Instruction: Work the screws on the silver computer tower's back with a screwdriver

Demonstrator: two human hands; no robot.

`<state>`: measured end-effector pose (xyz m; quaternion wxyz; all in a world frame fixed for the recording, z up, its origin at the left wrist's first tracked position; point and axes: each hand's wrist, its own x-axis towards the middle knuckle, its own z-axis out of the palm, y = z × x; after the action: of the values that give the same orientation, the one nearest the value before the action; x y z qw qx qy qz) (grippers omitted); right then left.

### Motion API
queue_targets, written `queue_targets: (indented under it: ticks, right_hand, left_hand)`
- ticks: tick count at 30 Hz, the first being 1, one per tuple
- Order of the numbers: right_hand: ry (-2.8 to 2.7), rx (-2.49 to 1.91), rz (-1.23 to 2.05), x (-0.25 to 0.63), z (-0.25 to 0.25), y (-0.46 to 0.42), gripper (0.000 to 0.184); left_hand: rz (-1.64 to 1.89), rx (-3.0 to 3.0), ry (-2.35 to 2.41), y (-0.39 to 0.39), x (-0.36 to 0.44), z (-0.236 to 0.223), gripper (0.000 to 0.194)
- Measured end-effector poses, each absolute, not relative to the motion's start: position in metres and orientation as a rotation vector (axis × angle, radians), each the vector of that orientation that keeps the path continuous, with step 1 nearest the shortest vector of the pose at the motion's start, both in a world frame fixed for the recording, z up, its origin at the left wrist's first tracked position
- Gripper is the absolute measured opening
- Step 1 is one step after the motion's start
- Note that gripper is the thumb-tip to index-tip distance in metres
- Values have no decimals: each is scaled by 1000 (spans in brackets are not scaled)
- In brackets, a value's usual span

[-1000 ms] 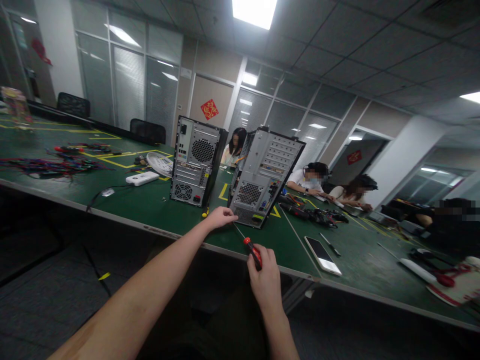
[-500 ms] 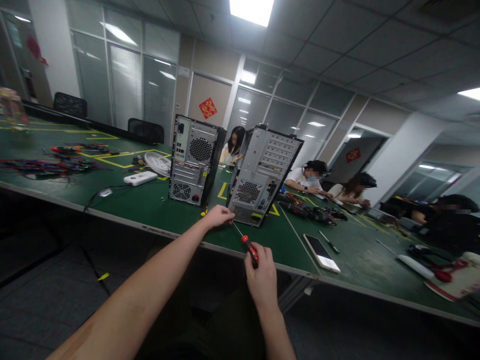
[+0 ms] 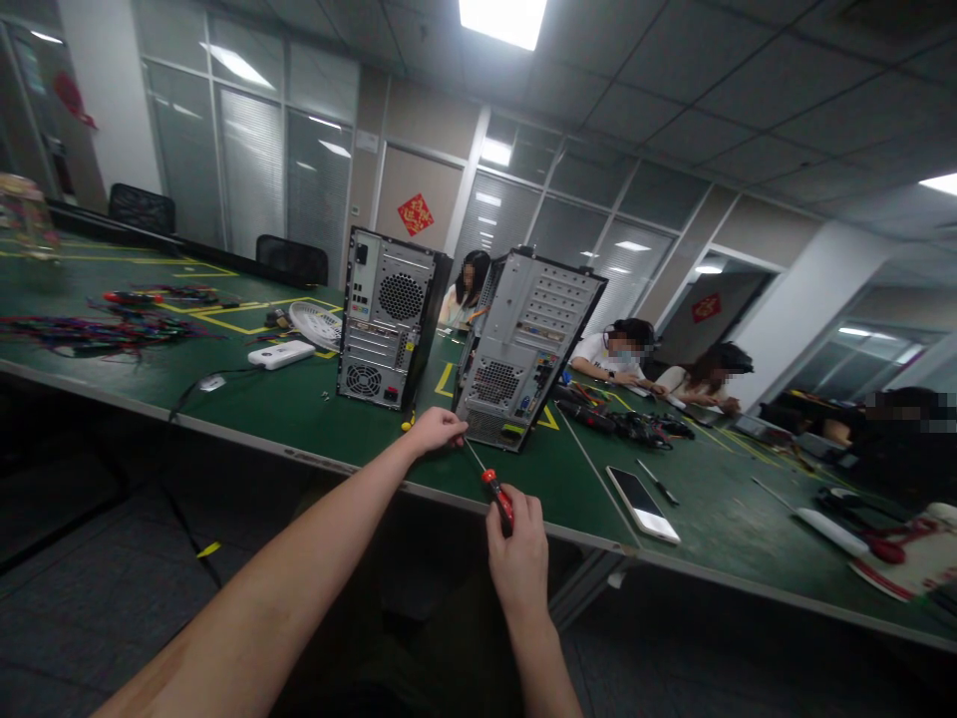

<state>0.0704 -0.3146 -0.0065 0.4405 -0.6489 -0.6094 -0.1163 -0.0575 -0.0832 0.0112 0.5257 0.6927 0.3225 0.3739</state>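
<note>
My right hand (image 3: 517,538) is wrapped round the red and black handle of a screwdriver (image 3: 496,495), just above the table's near edge. Its thin shaft points up and left to the fingertips of my left hand (image 3: 440,431). Those fingers are pinched together at the screwdriver's tip; whatever lies between them is too small to make out. Right behind them stands an upright computer case (image 3: 497,344), its rear panel with slots and ports facing me. To its left is a second computer case (image 3: 384,319), also rear side forward, with a fan grille.
Bundled cables (image 3: 105,324), a white power strip (image 3: 281,354) and a white basket (image 3: 315,324) lie left on the green table (image 3: 299,419). Rightward are black cables (image 3: 628,424), a phone (image 3: 641,504) and a pen-like tool (image 3: 657,483). Several people sit beyond.
Almost nothing differs. My right hand and the screwdriver have shifted very slightly, and the view has moved a touch; both computer cases stay where they were.
</note>
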Motion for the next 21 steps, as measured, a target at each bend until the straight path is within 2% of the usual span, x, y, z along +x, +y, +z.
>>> queue_targets:
  ticks: [21]
  right_hand:
    - [-1496, -1650, -309, 66, -15, -314, 29]
  left_hand:
    - [979, 1801, 930, -81, -61, 12, 41]
